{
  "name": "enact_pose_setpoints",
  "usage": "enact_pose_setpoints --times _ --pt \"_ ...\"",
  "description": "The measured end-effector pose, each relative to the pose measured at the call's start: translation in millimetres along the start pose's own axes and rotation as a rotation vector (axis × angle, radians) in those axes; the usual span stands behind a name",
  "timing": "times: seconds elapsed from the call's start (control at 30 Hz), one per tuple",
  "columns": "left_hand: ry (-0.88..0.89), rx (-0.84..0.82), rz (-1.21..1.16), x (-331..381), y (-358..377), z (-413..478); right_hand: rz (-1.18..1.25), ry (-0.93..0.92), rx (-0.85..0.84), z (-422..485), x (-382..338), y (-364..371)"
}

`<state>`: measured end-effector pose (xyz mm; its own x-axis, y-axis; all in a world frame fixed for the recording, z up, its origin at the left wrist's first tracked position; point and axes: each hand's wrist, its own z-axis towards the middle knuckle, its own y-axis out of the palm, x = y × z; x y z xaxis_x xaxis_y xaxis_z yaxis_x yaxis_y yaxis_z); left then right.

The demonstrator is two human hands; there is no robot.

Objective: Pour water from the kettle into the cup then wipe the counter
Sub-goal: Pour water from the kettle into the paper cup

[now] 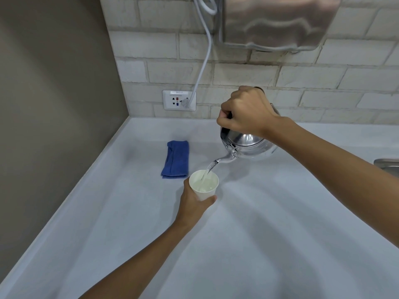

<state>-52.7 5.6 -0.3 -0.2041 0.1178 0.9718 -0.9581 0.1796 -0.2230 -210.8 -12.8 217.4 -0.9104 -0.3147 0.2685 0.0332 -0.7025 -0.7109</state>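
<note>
Pouring into the cup, cloth waiting just behind it.

My right hand (244, 111) was clamped on the handle of the shiny steel kettle (248, 145), spout angled down over the white paper cup (204, 184), which my left hand (194, 200) gripped. The folded blue cloth (176, 159) lay behind the cup, long side pointing away, nearer my left hand.

A socket (179, 100) sits low on the brick wall (280, 78). A white cable (203, 61) runs up from its right side. Right of the cable hangs a steel box (278, 22). Far right of the socket, a sink rim (387, 164) shows.
</note>
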Motion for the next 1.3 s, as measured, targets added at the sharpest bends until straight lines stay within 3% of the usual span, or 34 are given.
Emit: enact_pose_setpoints --times 0.3,0.53,0.87,1.1,1.3 --pt "0.005 -0.005 -0.019 1 -1 -1 -0.019 -0.014 0.009 -1 3 1" --pt "0.001 -0.008 -0.029 0 0 0 0.045 0.083 -0.062 -4 10 8" --pt "0.009 0.01 0.002 -1 0 -1 0.322 0.524 -0.102 -21 41 39" --pt "-0.002 0.006 0.021 -1 0 0 0.377 0.856 -0.092 -21 66 75" --pt "-0.018 0.014 0.037 -1 0 0 0.376 0.983 -0.081 -22 80 94"
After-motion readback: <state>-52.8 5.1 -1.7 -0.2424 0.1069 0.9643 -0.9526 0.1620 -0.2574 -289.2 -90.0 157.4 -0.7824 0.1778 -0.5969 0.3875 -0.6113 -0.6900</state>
